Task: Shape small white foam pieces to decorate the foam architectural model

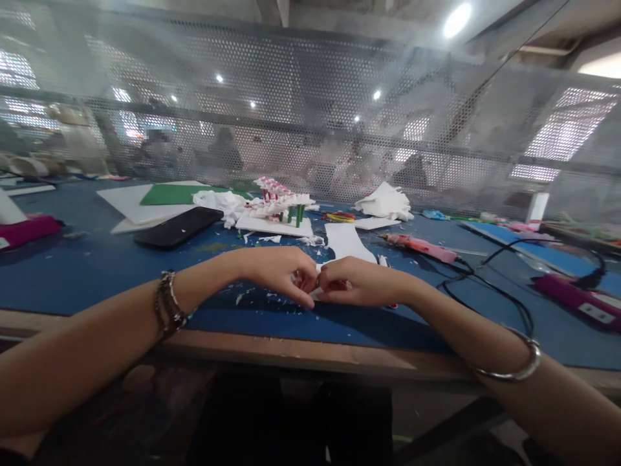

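Observation:
My left hand (pixel 286 272) and my right hand (pixel 361 281) meet over the front of the blue table, fingertips almost touching. Both have their fingers bent inward in a pinch. A bit of white shows between the fingertips, but what they grip is mostly hidden. Just behind them lies a white sheet piece (pixel 348 241) with curved sides. Farther back, a small model (pixel 281 206) of white, pink and green parts stands on a white board (pixel 247 224). White scraps are strewn around my hands.
A black phone-like slab (pixel 179 228) lies left, before white sheets (pixel 123 204) and a green sheet (pixel 167 194). On the right are a pink corded tool (pixel 424 248), black cable (pixel 504 301) and purple power strip (pixel 577 301). Crumpled white material (pixel 385 202) sits behind. A perforated screen (pixel 301 97) closes the back.

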### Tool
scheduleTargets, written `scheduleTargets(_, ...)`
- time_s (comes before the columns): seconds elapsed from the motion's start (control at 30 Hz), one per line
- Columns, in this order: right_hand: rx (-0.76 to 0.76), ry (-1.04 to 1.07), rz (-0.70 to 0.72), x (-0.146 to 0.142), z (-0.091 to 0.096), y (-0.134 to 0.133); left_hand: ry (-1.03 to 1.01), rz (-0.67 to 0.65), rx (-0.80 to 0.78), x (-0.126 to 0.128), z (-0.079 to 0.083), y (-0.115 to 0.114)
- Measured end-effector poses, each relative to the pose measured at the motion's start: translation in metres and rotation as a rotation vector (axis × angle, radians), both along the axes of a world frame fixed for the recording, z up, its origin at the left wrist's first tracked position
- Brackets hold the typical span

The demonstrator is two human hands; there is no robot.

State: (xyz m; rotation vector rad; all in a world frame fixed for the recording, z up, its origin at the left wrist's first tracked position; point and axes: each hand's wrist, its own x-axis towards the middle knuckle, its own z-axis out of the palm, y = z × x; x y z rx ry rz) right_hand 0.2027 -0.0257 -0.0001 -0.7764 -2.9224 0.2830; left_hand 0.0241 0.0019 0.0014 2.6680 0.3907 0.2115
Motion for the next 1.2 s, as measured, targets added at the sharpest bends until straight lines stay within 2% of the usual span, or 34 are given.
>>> scheduleTargets(0.23, -0.083, 0.073, -0.041, -0.003, -0.002, -0.001, 0.048, 0.078, -0.125, -0.002, -0.002, 0.005)
scheduleTargets(0.4, -0.080, 0.017, -0.130, -0.005, -0.006, -0.003, 0.099, 0.064, -0.068, -0.002, -0.004, 0.006)
scheduleTargets(0.57, -0.029, 0.026, -0.188, -0.006, -0.005, -0.007, 0.076, 0.125, 0.024, 0.000, -0.007, 0.004)
scheduleTargets(0.8, 0.036, 0.041, -0.055, -0.005, 0.002, -0.006, 0.185, 0.079, 0.016, -0.001, 0.000, 0.003)
scheduleTargets(1.0, 0.014, 0.007, -0.044, -0.003, 0.004, -0.003, 0.113, 0.074, 0.131, -0.001, 0.003, -0.002)
scheduleTargets(1.1, 0.050, 0.051, -0.052, -0.002, 0.003, -0.001, 0.046, 0.090, 0.126, -0.001, 0.001, 0.000)
scheduleTargets(1.2, 0.080, 0.156, -0.118, -0.001, 0.003, -0.001, -0.071, 0.148, 0.113, -0.001, 0.000, 0.003)
